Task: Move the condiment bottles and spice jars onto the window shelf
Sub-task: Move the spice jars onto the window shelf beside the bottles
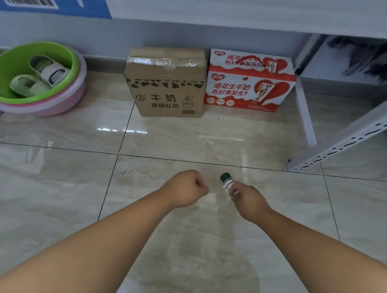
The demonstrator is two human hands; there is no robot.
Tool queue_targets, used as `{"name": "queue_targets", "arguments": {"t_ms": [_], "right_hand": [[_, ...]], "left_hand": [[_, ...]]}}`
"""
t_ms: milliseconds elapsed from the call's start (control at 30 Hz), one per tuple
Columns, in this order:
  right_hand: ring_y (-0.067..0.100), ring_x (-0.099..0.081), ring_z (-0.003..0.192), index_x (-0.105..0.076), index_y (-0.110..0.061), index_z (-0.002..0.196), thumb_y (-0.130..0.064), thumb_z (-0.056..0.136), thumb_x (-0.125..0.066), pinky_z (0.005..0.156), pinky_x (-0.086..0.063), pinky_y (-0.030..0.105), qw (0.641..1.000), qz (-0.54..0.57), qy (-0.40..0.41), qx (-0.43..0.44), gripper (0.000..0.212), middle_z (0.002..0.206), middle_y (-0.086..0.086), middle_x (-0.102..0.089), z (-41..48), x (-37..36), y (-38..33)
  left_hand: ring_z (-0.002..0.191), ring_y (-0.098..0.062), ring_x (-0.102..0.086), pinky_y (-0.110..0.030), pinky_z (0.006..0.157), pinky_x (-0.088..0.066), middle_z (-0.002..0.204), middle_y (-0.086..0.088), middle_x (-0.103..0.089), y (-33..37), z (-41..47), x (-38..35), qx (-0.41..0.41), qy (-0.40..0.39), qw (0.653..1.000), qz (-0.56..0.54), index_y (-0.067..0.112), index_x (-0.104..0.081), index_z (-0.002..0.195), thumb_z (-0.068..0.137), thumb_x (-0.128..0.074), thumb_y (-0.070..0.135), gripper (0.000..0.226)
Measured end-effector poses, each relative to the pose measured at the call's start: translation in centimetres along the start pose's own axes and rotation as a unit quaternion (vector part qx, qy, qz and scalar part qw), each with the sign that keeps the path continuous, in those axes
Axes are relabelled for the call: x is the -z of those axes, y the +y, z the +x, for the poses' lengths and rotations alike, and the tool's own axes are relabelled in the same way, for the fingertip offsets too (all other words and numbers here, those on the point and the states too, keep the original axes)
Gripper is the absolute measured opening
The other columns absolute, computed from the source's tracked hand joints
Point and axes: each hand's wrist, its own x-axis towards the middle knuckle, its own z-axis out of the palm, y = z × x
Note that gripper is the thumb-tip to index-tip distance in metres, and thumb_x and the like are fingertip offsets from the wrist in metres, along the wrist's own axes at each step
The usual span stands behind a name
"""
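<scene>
Currently the right hand curls round a small green-capped bottle, well in front of the cardboard box; the left hand is an empty fist. Held only by its base, the bottle could slip and drop.

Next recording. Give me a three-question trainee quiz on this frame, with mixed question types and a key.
1. True or false: the right hand holds a green-capped jar above the floor tiles.
2. Multiple choice: what lies in the green basin? A. slippers B. bottles C. folded cloths
3. Fill in: the left hand is curled into a ___.

Key: 1 true; 2 A; 3 fist.
</scene>
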Motion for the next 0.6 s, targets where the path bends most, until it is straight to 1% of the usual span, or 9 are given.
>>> {"name": "queue_targets", "arguments": {"t_ms": [67, 100, 133, 200, 267, 333, 400, 500, 600], "right_hand": [[0.015, -0.05, 0.068, -0.054, -0.029, 0.087, -0.003, 0.096, -0.053, 0.052, -0.034, 0.016, 1.0, 0.019, -0.002, 0.022, 0.027, 0.089, 0.006, -0.06, -1.4, 1.7, -2.4], [0.015, -0.047, 0.065, -0.052, -0.025, 0.091, -0.004, 0.098, -0.052, 0.048, -0.033, 0.015, 0.999, 0.044, 0.0, 0.025, 0.022, 0.086, 0.005, -0.057, -2.0, 2.5, -3.7], [0.014, -0.045, 0.063, -0.047, -0.024, 0.095, -0.006, 0.099, -0.053, 0.048, -0.033, 0.017, 0.997, 0.073, 0.004, 0.027, 0.019, 0.083, 0.003, -0.054, -2.7, 3.3, -4.9], [0.013, -0.047, 0.064, -0.038, -0.025, 0.097, -0.008, 0.098, -0.059, 0.055, -0.037, 0.023, 0.99, 0.136, 0.013, 0.04, 0.026, 0.088, 0.001, -0.057, -4.4, 4.5, -7.6], [0.011, -0.055, 0.071, -0.037, -0.026, 0.102, -0.008, 0.094, -0.065, 0.061, -0.042, 0.022, 0.975, 0.214, 0.036, 0.046, 0.034, 0.103, 0.003, -0.063, -6.4, 5.5, -10.0], [0.011, -0.061, 0.081, -0.042, -0.026, 0.114, -0.01, 0.092, -0.071, 0.064, -0.047, 0.017, 0.96, 0.272, 0.043, 0.045, 0.04, 0.112, 0.004, -0.063, -8.2, 5.8, -12.0], [0.01, -0.064, 0.089, -0.048, -0.026, 0.118, -0.009, 0.091, -0.072, 0.069, -0.049, 0.012, 0.945, 0.315, 0.053, 0.063, 0.041, 0.114, 0.001, -0.063, -10.6, 7.4, -14.2], [0.01, -0.068, 0.099, -0.056, -0.026, 0.118, -0.003, 0.089, -0.073, 0.085, -0.053, 0.018, 0.93, 0.346, 0.05, 0.117, 0.04, 0.117, -0.001, -0.066, -14.2, 10.2, -17.3], [0.009, -0.07, 0.101, -0.062, -0.022, 0.117, -0.002, 0.088, -0.075, 0.089, -0.056, 0.021, 0.923, 0.341, 0.051, 0.17, 0.037, 0.113, -0.003, -0.072, -17.3, 13.7, -20.9]], "left_hand": [[0.073, -0.017, -0.06, -0.034, 0.078, -0.056, 0.081, 0.004, -0.066, 0.6, -0.5, 1.5, -0.008, 0.017, 1.0, -0.018, 0.021, -0.068, 0.081, 0.086, -0.066, 0.031, 0.011], [0.073, -0.016, -0.06, -0.035, 0.077, -0.056, 0.082, 0.003, -0.067, 1.0, -0.9, 2.4, -0.004, 0.027, 0.999, -0.034, 0.02, -0.067, 0.082, 0.085, -0.067, 0.032, 0.013], [0.074, -0.016, -0.061, -0.034, 0.074, -0.055, 0.086, 0.003, -0.068, 1.6, -1.6, 3.3, 0.001, 0.041, 0.998, -0.055, 0.019, -0.069, 0.09, 0.086, -0.07, 0.036, 0.018], [0.081, -0.016, -0.064, -0.031, 0.072, -0.052, 0.095, 0.003, -0.068, 3.0, -3.0, 5.3, 0.003, 0.059, 0.994, -0.095, 0.019, -0.068, 0.11, 0.088, -0.072, 0.048, 0.036], [0.091, -0.017, -0.069, -0.033, 0.076, -0.052, 0.1, 0.002, -0.069, 4.7, -5.1, 7.4, -0.018, 0.066, 0.993, -0.092, 0.019, -0.067, 0.112, 0.09, -0.067, 0.057, 0.044], [0.093, -0.017, -0.072, -0.035, 0.08, -0.055, 0.1, 0.001, -0.074, 5.7, -6.8, 8.8, -0.034, 0.06, 0.993, -0.099, 0.022, -0.07, 0.104, 0.091, -0.063, 0.06, 0.041], [0.092, -0.012, -0.075, -0.038, 0.084, -0.058, 0.1, 0.006, -0.077, 7.1, -9.4, 10.7, -0.056, 0.075, 0.988, -0.121, 0.028, -0.072, 0.102, 0.089, -0.062, 0.065, 0.039], [0.082, 0.001, -0.074, -0.025, 0.075, -0.054, 0.096, 0.014, -0.079, 9.8, -13.7, 13.2, -0.103, 0.101, 0.978, -0.151, 0.033, -0.072, 0.107, 0.092, -0.065, 0.056, 0.028], [0.079, 0.0, -0.074, -0.024, 0.071, -0.051, 0.092, 0.012, -0.08, 13.1, -17.5, 16.1, -0.156, 0.132, 0.967, -0.154, 0.028, -0.074, 0.103, 0.091, -0.069, 0.05, 0.025]]}}
